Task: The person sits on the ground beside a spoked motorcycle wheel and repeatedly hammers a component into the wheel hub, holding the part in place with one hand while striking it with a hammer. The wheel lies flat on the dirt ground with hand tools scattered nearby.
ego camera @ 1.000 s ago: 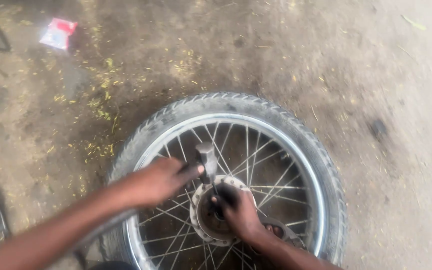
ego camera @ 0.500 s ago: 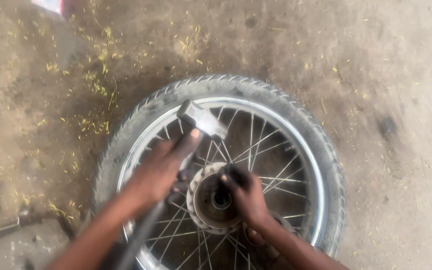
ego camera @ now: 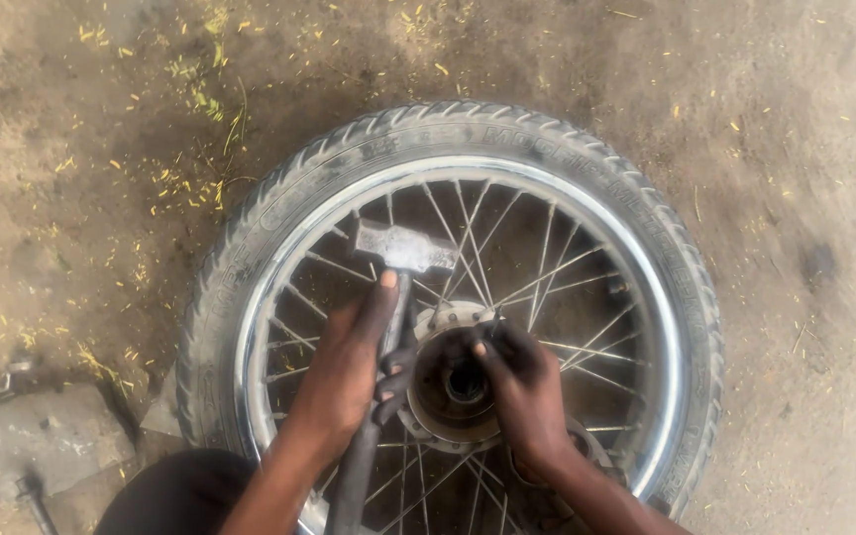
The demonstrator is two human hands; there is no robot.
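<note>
While your left hand (ego camera: 349, 362) is wrapped tight around the hammer (ego camera: 388, 327), with the thumb laid up along the handle just under the steel head, keep that grip choked up as it is: a short hold gives you small, controlled taps rather than wild swings among the spokes (ego camera: 547, 272). Your right hand (ego camera: 522, 391) rests closed over the rim of the hub (ego camera: 453, 386), its fingertips curled at the upper edge; whether they pinch a small part there is too dark to tell. To my eye the safest stroke lands square on the hub's metal and well clear of those fingers, so draw them back from the striking spot before each blow, and let the head fall flat rather than on its corner. The wheel (ego camera: 448, 134) lies flat on the dirt ground (ego camera: 775, 149), tyre and chrome rim around you, the hub at its centre directly between your two hands, touching the right one and just beside the left. The hammer head hovers above the spokes, up and to the left of the hub.
</note>
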